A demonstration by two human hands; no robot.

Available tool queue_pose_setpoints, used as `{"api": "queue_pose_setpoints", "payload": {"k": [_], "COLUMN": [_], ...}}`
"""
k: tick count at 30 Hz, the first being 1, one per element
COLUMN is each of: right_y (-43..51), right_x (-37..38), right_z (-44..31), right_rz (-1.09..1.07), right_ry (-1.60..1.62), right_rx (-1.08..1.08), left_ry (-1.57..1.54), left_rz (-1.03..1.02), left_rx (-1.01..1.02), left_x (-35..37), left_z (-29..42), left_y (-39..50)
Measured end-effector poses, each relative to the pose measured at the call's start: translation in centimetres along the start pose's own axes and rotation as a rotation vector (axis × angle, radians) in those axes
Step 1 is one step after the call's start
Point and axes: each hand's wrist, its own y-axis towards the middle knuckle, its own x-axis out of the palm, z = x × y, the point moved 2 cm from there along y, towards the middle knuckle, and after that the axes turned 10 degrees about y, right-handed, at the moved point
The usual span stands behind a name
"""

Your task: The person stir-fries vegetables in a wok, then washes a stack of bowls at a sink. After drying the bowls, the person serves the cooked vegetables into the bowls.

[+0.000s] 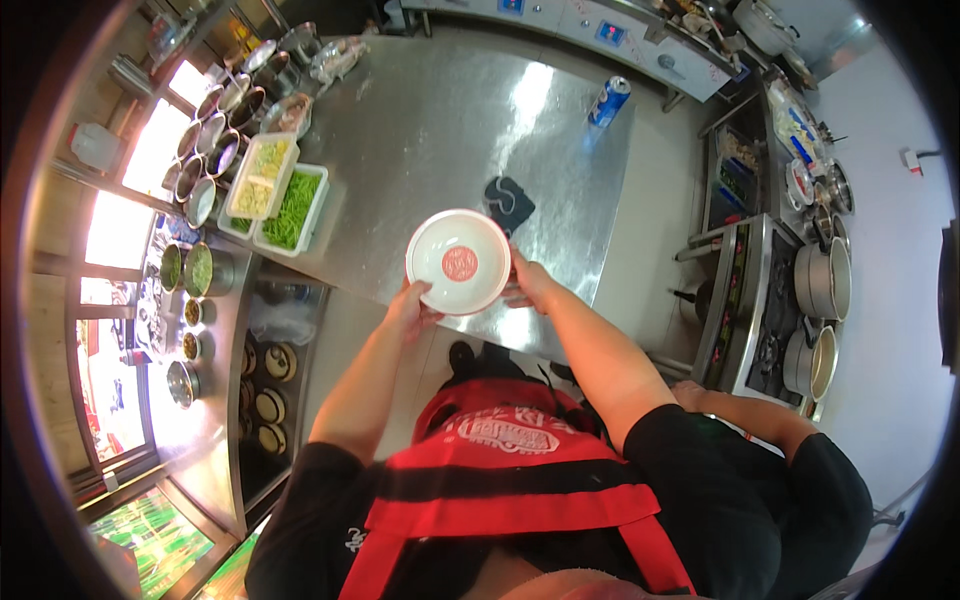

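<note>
A white bowl [427,247] with a red rim and a red printed emblem on its inner bottom is held level in front of me. My left hand [409,309] grips its near left side, the thumb over the rim. On the right side my right hand [531,281] holds the rim, its fingers partly hidden beneath. The inside of the bowl shows no food. Just beyond it, a dark cloth item with a pale curved line [510,206] lies on the stainless steel table [420,112].
A blue drink can [609,101] stands near the table's right edge. To the left are tubs of green vegetables [296,210] and chopped food [262,176], beside several metal pots [225,154]. A stove with large pots [817,281] is on the right. Another person's arm [750,420] reaches in close at my right.
</note>
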Motion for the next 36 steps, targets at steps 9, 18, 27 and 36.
{"api": "queue_pose_setpoints", "payload": {"k": [9,18,27,36], "right_y": [-10.8,-14.5,-6.3,-2.6], "right_x": [-16.2,-25.5,-35.4,-42.4], "right_z": [8.2,7.6,9.0,11.5], "right_rz": [0.570,0.690,0.384,0.450], "right_ry": [-1.056,-0.609,-0.814,-0.200], "right_rx": [-0.213,-0.059,0.216,0.120], "left_ry": [-0.051,0.553,0.908,1.609], "left_rz": [0.241,0.412,0.363,0.132], "left_rx": [0.463,0.950,0.765,0.608], "left_x": [-0.7,1.2,13.5,25.8], "left_z": [1.6,11.7,15.8,13.6], "left_y": [-3.5,-4.5,-7.1,3.5]}}
